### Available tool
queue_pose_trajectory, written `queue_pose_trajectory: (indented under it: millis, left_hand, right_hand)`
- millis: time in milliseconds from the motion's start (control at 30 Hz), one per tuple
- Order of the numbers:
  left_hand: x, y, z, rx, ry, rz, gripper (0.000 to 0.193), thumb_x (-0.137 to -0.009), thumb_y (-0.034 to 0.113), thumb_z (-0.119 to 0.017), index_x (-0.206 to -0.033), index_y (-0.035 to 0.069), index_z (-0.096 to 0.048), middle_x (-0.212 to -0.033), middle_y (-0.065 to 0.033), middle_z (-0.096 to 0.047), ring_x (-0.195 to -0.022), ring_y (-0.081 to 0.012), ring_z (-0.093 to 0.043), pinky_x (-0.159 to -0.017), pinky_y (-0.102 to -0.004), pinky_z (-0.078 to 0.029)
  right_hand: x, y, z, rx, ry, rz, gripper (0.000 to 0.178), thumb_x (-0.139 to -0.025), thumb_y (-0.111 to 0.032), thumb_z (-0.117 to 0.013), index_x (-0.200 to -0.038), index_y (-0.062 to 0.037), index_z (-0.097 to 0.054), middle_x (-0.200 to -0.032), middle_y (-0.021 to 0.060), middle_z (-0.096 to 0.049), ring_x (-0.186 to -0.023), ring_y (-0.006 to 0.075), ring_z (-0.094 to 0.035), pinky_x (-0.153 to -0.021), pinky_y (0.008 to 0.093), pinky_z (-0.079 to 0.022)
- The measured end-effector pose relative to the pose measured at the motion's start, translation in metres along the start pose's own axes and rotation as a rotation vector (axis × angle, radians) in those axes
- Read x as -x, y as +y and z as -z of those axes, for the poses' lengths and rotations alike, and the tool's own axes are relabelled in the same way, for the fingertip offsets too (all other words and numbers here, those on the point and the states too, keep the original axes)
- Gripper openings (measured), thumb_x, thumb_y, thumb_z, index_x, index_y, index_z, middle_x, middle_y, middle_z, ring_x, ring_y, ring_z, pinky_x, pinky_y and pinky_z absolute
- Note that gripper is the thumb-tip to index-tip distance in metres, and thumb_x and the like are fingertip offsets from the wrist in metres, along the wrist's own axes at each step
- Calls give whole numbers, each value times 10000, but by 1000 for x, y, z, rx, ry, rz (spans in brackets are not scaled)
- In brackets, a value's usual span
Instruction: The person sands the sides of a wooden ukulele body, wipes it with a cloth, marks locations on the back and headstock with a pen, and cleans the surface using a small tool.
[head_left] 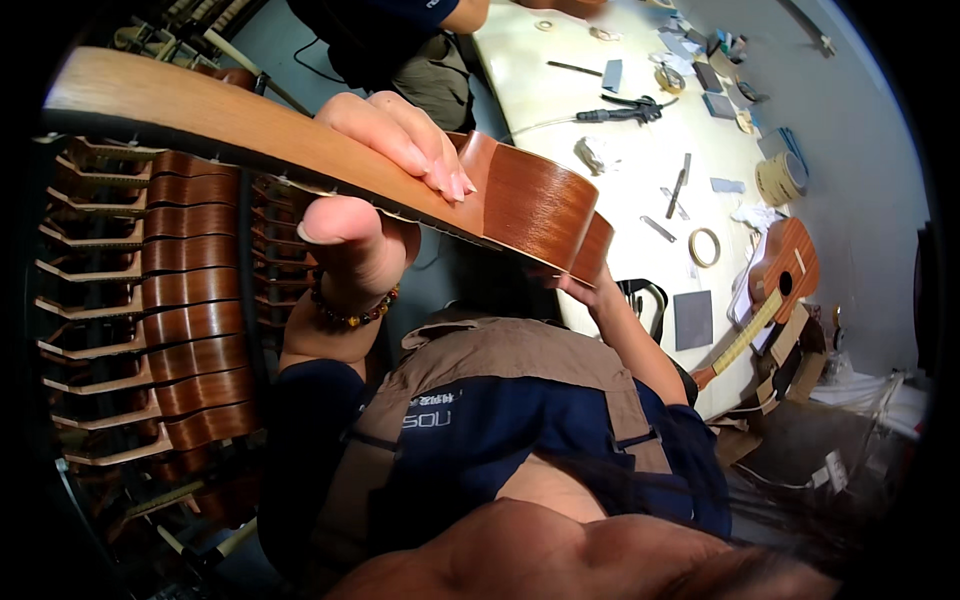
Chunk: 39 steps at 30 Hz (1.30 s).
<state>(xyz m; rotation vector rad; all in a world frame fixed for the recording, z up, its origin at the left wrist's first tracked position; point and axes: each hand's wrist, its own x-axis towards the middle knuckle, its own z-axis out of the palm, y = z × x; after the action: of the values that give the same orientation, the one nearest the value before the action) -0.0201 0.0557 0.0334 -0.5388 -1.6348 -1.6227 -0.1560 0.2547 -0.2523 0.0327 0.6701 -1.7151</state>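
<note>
A brown wooden ukulele [540,200] hangs across in front of me, its pale neck [240,118] running to the upper left and its body to the right. My left hand [392,135] is closed around the neck close to the body; the fingers lie over the back of it and the thumb shows on the fretboard side. A beaded bracelet [355,318] circles that wrist. At the far end of the body, my right hand [592,290] grips the edge from below, most of its fingers hidden behind the wood. The ukulele's front faces away from view.
A rack of several ukulele bodies [200,290] stands at left. The white workbench [560,130] at right carries a black air gun [625,110], tape rolls [704,247], a grey sheet [693,320], small tools and another ukulele [785,265]. Another person [420,60] is at the top.
</note>
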Motion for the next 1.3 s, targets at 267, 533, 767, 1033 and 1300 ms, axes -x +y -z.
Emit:
queue_pose_trajectory:
  millis: [267,533,767,1033,1300]
  left_hand:
    - [4,12,-46,-223,42,-10,536,-811,516,-620,-745,-12,-551,-679,-78,-548,-615,-155,-553,-537,-263,-455]
    - [9,4,-73,-226,-4,31,576,-824,561,-580,-784,-9,-509,-652,-72,-517,-563,-142,-532,-519,-239,-460]
    - [5,4,-62,-166,6,31,599,-837,630,-474,-850,31,-461,-668,-64,-492,-558,-127,-520,-514,-248,-476]
    - [4,2,-46,-54,35,62,646,-793,715,-426,-867,72,-430,-701,-43,-471,-575,-141,-490,-538,-272,-478]
    - [4,-3,-59,-25,7,91,678,-763,719,-462,-856,48,-429,-667,-59,-482,-560,-133,-510,-547,-253,-487]
  right_hand:
    - [63,-53,-102,927,31,965,526,-906,-450,-490,-1262,-66,-538,-1335,126,-477,-1243,249,-419,-1039,407,-306]
    - [125,-57,-176,1594,-247,1357,485,-821,-531,-561,-1115,-157,-654,-1387,181,-400,-1306,398,-303,-1054,476,-266]
    - [128,-56,-128,750,-137,1180,309,-881,-189,-531,-596,-72,-544,-1009,130,-651,-1190,284,-452,-1038,444,-264]
    - [135,-56,-140,1340,45,1410,303,-860,-313,-591,-1087,-121,-650,-1321,185,-458,-1244,293,-408,-1030,413,-304]
    - [112,-74,-183,1865,-126,1580,563,-797,-656,-441,-1073,-230,-685,-1281,145,-510,-1200,343,-432,-969,459,-359]
